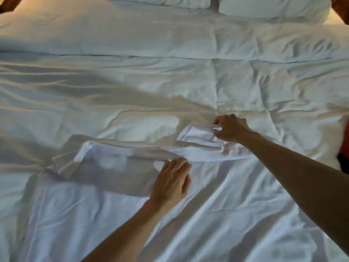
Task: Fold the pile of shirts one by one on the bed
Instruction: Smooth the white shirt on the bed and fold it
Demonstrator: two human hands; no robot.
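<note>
A white cotton shirt (132, 214) lies spread flat on the bed, its body reaching from the two hands back toward the person and its upper edge running between the hands. The left sleeve (79, 161) is folded in over the chest, well out to the far side of the left hand. The right sleeve (198, 137) is doubled back on itself in a flat band, its end caught at the fingers of the right hand.

The right hand (231, 128) is closed on that sleeve end: thumb and fingertips pinch the cloth and lift it a little off the bedding, the arm stretched out long across the shirt's right shoulder. The left hand (172, 181) rests on the shirt near the collar line, just short of the folded band, its fingers bent with the tips pressing into the fabric; whether they actually grip a fold cannot be told through the blur.

Beyond both hands stretches the rumpled white duvet (170, 76) of the bed, creased and patched with warm light. Further still, past the reach of either hand, two white pillows (264, 6) lie side by side. Out past the right forearm, at the bed's edge, sits a scrap of red and dark cloth (344, 146).
</note>
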